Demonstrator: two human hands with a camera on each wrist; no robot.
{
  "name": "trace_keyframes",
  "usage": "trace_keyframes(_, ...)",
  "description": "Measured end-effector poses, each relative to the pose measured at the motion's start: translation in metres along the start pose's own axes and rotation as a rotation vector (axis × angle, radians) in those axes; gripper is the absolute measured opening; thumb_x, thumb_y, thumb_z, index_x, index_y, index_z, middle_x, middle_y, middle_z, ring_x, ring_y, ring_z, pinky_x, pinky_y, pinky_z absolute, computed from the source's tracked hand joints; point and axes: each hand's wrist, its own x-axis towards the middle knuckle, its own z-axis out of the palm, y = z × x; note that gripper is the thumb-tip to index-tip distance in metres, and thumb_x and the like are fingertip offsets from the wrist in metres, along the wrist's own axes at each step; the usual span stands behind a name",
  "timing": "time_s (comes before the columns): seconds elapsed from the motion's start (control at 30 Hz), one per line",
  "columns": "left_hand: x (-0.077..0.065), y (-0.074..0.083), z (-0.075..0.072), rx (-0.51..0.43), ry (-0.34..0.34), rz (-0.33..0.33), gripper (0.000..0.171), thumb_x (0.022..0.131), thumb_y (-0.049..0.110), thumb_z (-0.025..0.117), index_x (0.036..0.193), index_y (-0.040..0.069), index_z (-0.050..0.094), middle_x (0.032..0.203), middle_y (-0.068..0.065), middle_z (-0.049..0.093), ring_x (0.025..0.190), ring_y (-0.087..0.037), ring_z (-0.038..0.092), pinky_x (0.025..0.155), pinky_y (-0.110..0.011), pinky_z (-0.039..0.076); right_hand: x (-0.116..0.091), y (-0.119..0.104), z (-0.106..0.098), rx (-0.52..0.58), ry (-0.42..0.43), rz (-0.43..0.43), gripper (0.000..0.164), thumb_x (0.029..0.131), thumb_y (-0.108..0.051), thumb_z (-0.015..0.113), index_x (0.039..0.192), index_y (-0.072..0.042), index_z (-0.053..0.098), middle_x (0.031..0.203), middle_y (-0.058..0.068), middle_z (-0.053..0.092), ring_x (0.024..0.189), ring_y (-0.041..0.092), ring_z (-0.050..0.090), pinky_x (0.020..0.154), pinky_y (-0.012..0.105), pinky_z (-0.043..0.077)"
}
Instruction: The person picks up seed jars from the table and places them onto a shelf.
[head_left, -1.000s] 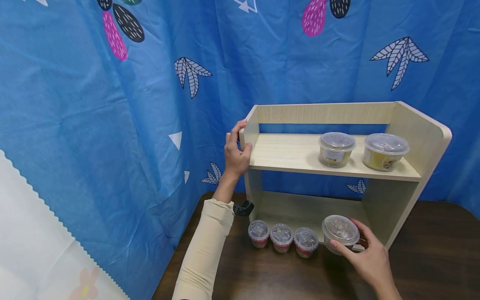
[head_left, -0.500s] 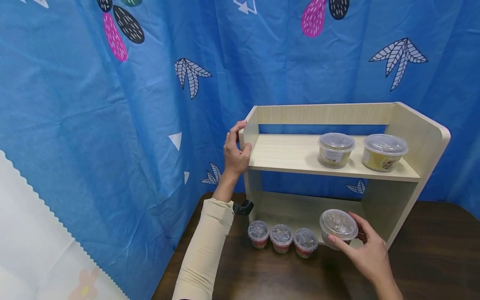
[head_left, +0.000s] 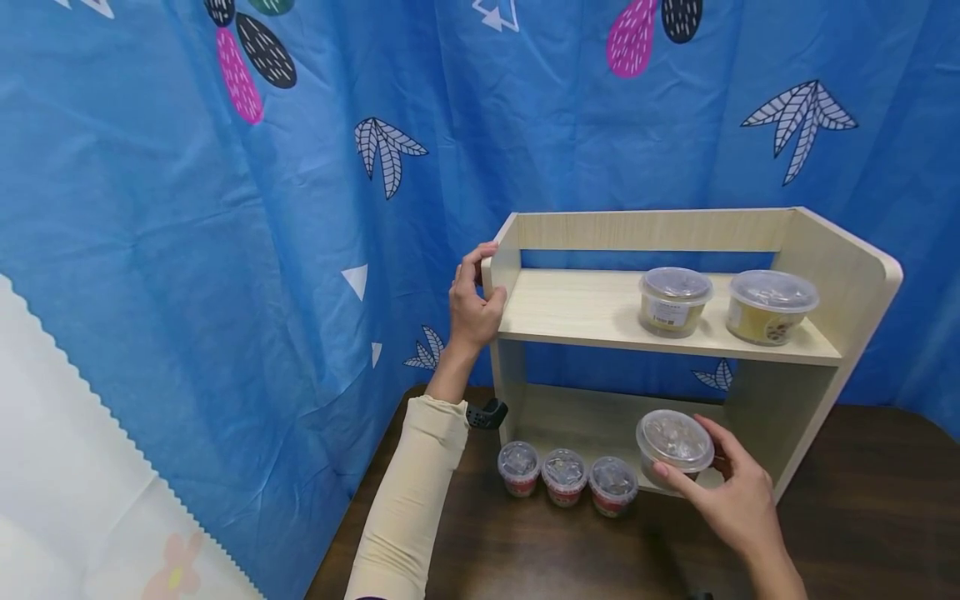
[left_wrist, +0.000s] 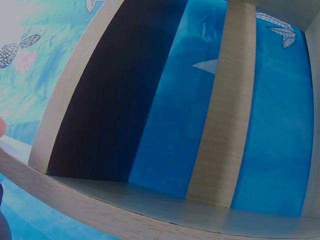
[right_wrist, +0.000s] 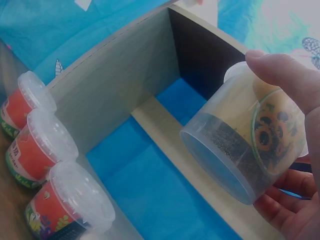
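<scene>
Head view: gripped between thumb and fingers of the right hand (head_left: 738,500), tub (head_left: 675,442) aloft at the mouth of the rack's (head_left: 847,275) lower bay; cannot tell if past its front edge. Curled round the left panel's upper edge, left hand (head_left: 474,300). Just before the lower board (head_left: 577,417), leftward, three cups (head_left: 565,477) on the bench (head_left: 525,558). Wide stretch of upper board (head_left: 570,304) left of two lidded bowls (head_left: 675,302).

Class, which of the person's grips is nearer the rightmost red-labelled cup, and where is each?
Right: the right grip holds a tub right of the red-labelled cup; the left grip is farther off, up and left, holding the shelf.
</scene>
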Motion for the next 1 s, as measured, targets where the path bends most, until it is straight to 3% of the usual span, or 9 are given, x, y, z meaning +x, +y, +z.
trace_keyframes(0.3, -0.001, 0.001, 0.001, -0.016, 0.021, -0.002, 0.055, 0.076, -0.019, 0.058, 0.129, -0.004, 0.051, 0.136, -0.019, 0.054, 0.111, -0.036, 0.058, 0.080, -0.050, 0.051, 0.007, -0.006, 0.000, 0.007, 0.018, -0.044, 0.078, 0.064, -0.016, 0.093, 0.132, -0.002, 0.058, 0.113, 0.018, 0.066, 0.083, -0.016, 0.049, 0.071, 0.003, 0.039)
trace_keyframes(0.57, 0.004, 0.036, -0.006, -0.013, 0.032, 0.026, 0.046, 0.076, -0.019, 0.054, 0.121, -0.014, 0.050, 0.129, -0.030, 0.054, 0.103, -0.047, 0.056, 0.077, -0.051, 0.051, 0.016, -0.012, 0.000, 0.025, 0.023, -0.084, 0.079, 0.062, -0.014, 0.093, 0.132, -0.004, 0.059, 0.110, 0.020, 0.067, 0.081, -0.015, 0.051, 0.071, 0.004, 0.039)
trace_keyframes(0.8, 0.001, 0.000, 0.002, -0.014, 0.040, 0.038, 0.056, 0.073, -0.020, 0.058, 0.128, -0.006, 0.051, 0.133, -0.022, 0.055, 0.105, -0.040, 0.057, 0.076, -0.049, 0.050, 0.023, -0.020, 0.002, 0.022, -0.010, -0.096, 0.079, 0.065, -0.017, 0.092, 0.135, -0.003, 0.057, 0.112, 0.017, 0.066, 0.082, -0.010, 0.051, 0.071, 0.005, 0.040)
trace_keyframes(1.0, -0.001, -0.008, 0.002, -0.013, 0.029, 0.059, 0.056, 0.075, -0.014, 0.057, 0.129, -0.001, 0.052, 0.134, -0.016, 0.056, 0.104, -0.039, 0.057, 0.076, -0.042, 0.050, 0.026, -0.025, 0.003, 0.042, -0.012, -0.112, 0.079, 0.066, -0.014, 0.091, 0.135, -0.003, 0.056, 0.111, 0.018, 0.066, 0.081, -0.006, 0.051, 0.069, 0.006, 0.040)
